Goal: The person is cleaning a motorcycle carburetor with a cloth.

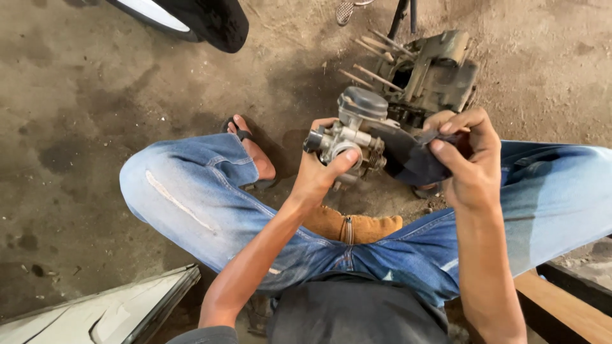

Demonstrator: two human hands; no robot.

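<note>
Above the lap of a person squatting in faded blue jeans [191, 197], a small grey metal carburettor [349, 137] with a round domed cap is held up in the air over the dirty concrete floor [76, 114]. Its long axis runs roughly upright, leaning a little, with the domed cap toward the top of the view and the body below; a short tube end points out to the left, and a round bore faces the camera. The left hand [319, 175] is closed around the lower body from beneath, the thumb pressed against the rim of the bore, so the carburettor sits above and just right of the palm. The right hand [468, 156] is closed on a dark, greasy cloth [411, 159], pinching it between the thumb and the curled fingers; the cloth spreads to the left and touches the right side of the carburettor. The two hands are near one another, with the cloth between them. Behind the carburettor, on the floor, lies a grimy dark engine block [433, 70] with thin rods sticking out toward the left. A foot in a black sandal [252, 153] rests on the floor at the left of the hands.
</note>
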